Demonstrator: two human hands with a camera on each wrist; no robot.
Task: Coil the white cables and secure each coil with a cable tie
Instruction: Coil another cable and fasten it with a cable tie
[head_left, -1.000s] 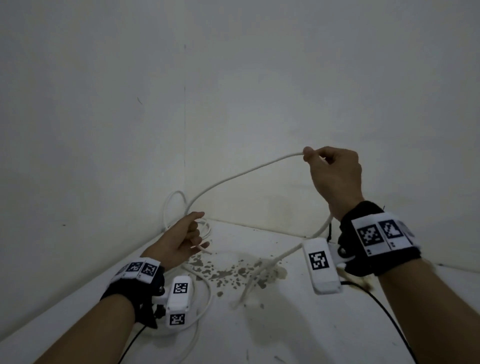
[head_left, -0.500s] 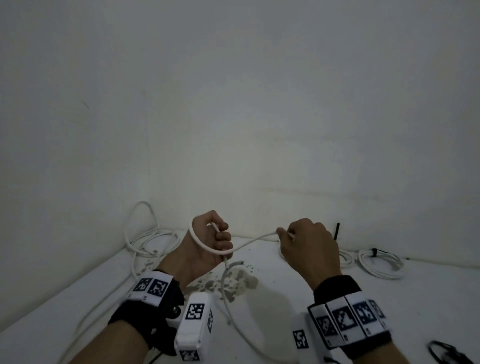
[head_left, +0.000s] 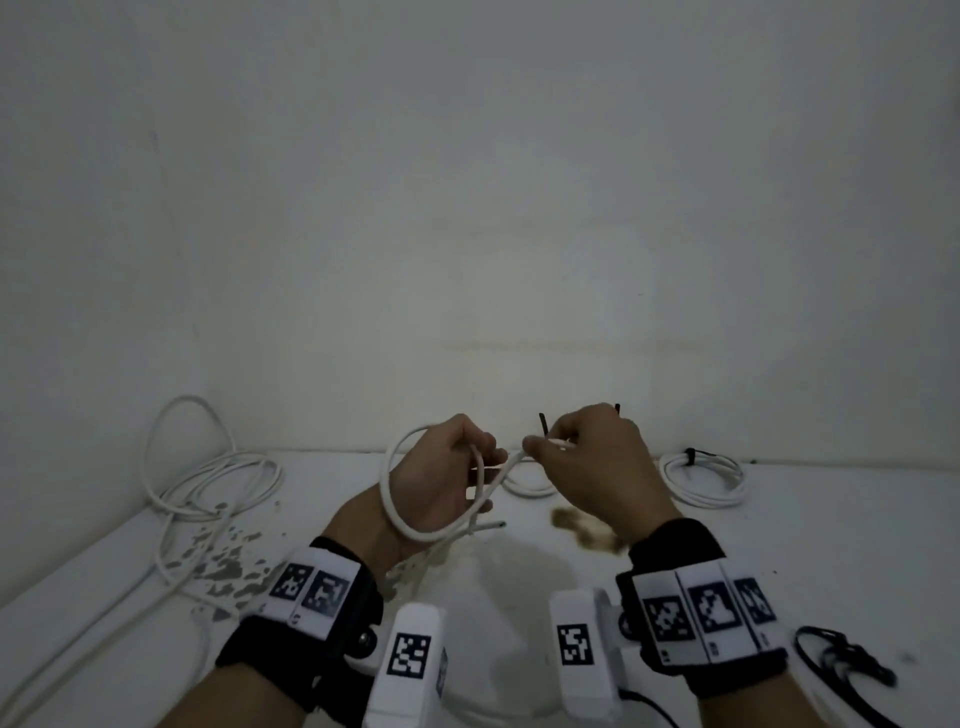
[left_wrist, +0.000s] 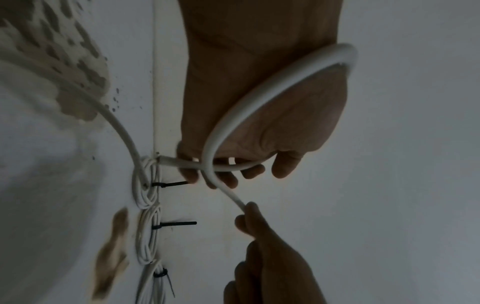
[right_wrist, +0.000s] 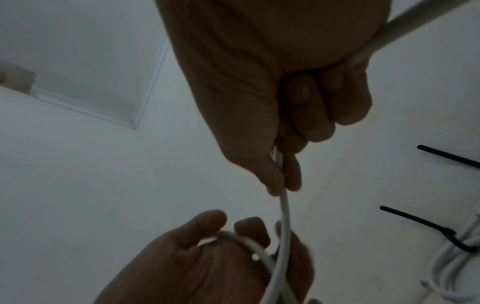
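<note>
Since before, right hand (head_left: 597, 467) has fed white cable (head_left: 387, 499) nearer left hand (head_left: 441, 478).

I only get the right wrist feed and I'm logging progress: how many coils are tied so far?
Observer: Three coils along the wall, each with a black tie, by the left wrist view.
Operator: Anything left loose?
Observer: Yes, a loose heap in the far left corner, by the head view.
Operator: How far is the current coil?
Observer: The head view shows one loop of the cable round the left hand.
</note>
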